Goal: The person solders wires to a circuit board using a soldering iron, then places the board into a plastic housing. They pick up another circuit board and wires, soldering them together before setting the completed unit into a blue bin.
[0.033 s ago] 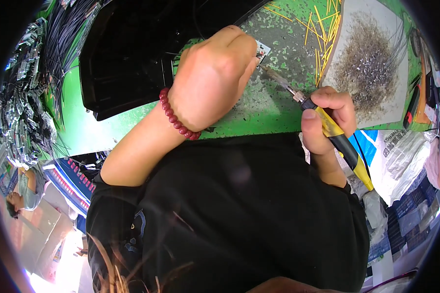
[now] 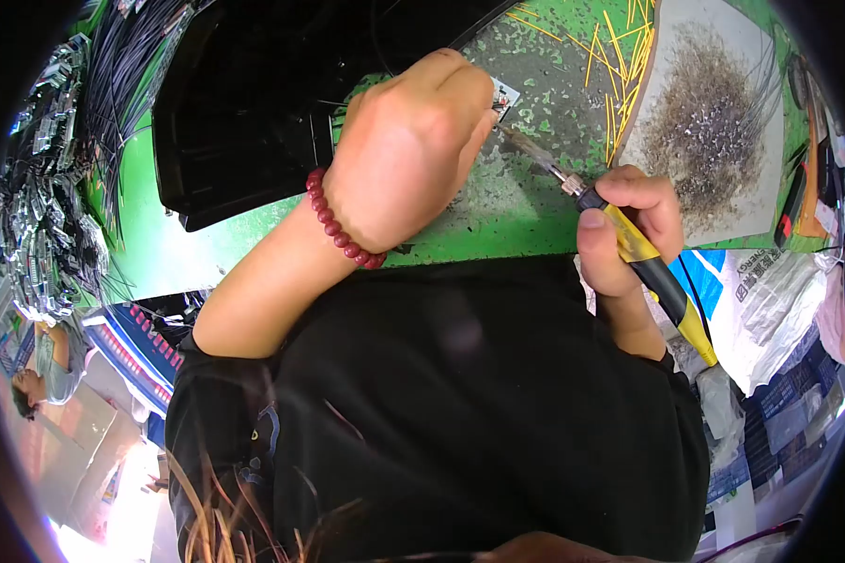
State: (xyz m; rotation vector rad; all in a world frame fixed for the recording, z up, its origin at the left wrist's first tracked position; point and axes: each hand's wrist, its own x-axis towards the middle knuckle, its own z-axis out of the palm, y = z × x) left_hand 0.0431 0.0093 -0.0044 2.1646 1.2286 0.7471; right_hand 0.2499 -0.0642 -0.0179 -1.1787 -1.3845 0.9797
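"Room on the green table [image 2: 483, 225], how much?"

"Some, over the worn, flaking patch between the left hand [image 2: 413, 141] and the thin yellow strips [image 2: 631, 98]. Glossy black casing [image 2: 244, 103] crowds the left side; a pale sheet [image 2: 756, 202] under gritty dark debris [image 2: 709, 122] takes the right. The near edge runs against the black shirt [image 2: 479, 375]."

"And the soldering iron [image 2: 662, 283]?"

"In the right hand [image 2: 608, 263], thumb and fingers closed round its yellow-and-black handle. Its long axis slants: tip up and leftward, butt down and rightward, past the near edge. The slim metal tip ends close by the small white circuit board [image 2: 507, 94]; I can't tell whether they touch."

"Left hand's grip?"

"Back upward, fingers curled under and mostly hidden, so I can't tell what it pinches. The board pokes out beside its fingertips. Round, dark-red beads [image 2: 331, 225] circle the wrist."
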